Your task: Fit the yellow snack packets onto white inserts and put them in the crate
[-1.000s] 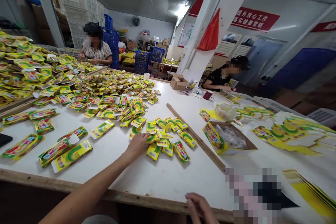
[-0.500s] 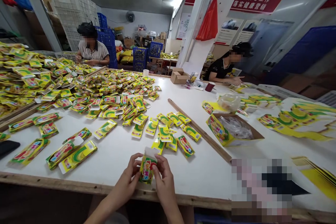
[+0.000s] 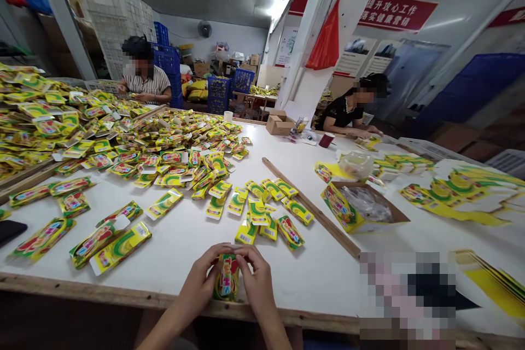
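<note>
Both my hands hold one small yellow packet (image 3: 226, 280) upright over the near edge of the white table (image 3: 192, 257). My left hand (image 3: 200, 281) pinches its left side and top, and my right hand (image 3: 258, 283) pinches its right side and top. Just beyond my hands lies a loose cluster of the same yellow and green packets (image 3: 262, 210). A much larger heap of packets (image 3: 123, 131) covers the far left of the table.
A wooden strip (image 3: 311, 209) lies diagonally to the right of the cluster. An open cardboard box (image 3: 365, 205) holding clear bags stands beyond it. Flat yellow cartons (image 3: 459, 191) lie at the right. Two other people sit at the far side.
My left hand left the cluster with a packet and my right hand joined it. Both have since drawn the packet closer to the table edge, fingers now closed over its top.
</note>
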Available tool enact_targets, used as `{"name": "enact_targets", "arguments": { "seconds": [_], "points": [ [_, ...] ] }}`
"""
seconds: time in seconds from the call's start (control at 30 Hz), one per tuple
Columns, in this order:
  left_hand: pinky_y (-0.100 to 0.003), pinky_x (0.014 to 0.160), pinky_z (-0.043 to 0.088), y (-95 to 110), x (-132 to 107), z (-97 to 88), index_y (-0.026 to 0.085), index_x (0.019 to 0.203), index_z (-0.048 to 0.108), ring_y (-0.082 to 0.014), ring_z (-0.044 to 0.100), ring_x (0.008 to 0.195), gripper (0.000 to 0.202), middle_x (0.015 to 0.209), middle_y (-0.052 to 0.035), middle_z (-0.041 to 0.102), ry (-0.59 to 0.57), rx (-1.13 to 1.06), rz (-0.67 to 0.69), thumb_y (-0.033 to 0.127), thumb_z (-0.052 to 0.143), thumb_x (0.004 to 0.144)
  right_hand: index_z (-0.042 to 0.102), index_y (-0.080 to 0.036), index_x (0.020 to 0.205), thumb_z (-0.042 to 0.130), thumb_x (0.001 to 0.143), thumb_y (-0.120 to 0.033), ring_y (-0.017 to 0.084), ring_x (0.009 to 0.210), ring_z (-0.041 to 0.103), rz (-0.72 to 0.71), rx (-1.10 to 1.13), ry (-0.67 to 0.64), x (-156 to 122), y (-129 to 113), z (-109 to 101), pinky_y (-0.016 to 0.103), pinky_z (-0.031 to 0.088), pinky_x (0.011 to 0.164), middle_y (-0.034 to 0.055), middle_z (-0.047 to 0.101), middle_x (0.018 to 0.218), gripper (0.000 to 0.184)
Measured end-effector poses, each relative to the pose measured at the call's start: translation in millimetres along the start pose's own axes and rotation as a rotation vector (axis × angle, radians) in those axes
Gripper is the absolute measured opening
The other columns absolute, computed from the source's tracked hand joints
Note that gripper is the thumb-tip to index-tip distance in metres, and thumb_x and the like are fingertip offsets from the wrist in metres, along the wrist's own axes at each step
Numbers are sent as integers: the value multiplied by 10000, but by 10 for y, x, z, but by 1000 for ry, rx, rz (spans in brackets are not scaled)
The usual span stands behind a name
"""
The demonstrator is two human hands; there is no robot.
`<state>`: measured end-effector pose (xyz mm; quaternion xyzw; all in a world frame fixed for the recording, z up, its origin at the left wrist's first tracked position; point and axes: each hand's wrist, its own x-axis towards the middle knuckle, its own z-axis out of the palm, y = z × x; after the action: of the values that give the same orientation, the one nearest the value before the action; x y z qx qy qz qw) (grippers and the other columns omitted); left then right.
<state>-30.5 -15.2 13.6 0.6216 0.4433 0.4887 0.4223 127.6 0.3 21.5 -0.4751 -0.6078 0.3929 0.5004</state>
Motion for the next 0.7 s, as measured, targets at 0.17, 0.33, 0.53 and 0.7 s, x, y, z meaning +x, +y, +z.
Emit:
{"name": "enact_targets", "arguments": {
  "seconds": [0.17, 0.33, 0.53, 0.7],
  "points": [
    [-368, 983, 462, 27, -41, 50, 236, 1118, 607, -240, 583, 1131, 261, 1193, -79, 627, 68, 36, -8, 217, 469, 897, 655, -213, 949, 560, 861, -228, 201, 881, 653, -13, 47, 61, -50, 41, 61, 294, 511, 800, 44, 695, 922, 130],
    [-357, 904, 490, 147, 2, 56, 211, 967, 653, -247, 629, 1002, 188, 1002, -74, 698, 70, 92, -44, 327, 528, 886, 685, -224, 906, 589, 847, -220, 199, 911, 638, -87, 0, 9, -81, -48, 40, 265, 504, 761, 46, 690, 953, 113],
    [-332, 808, 499, 117, 45, 88, 193, 944, 640, -230, 638, 895, 204, 944, -72, 699, 118, 122, -91, 350, 528, 878, 663, -196, 855, 575, 856, -241, 179, 772, 638, -50, -48, 70, -39, -51, 88, 254, 496, 699, 35, 688, 831, 98],
    [-295, 708, 489, 141, 122, 108, 184, 879, 648, -203, 636, 758, 207, 831, -45, 699, 172, 127, -134, 357, 533, 873, 649, -178, 840, 562, 870, -299, 169, 683, 616, 30, -74, 65, 36, -102, 108, 246, 478, 645, 31, 684, 758, 153]
  ]
}}
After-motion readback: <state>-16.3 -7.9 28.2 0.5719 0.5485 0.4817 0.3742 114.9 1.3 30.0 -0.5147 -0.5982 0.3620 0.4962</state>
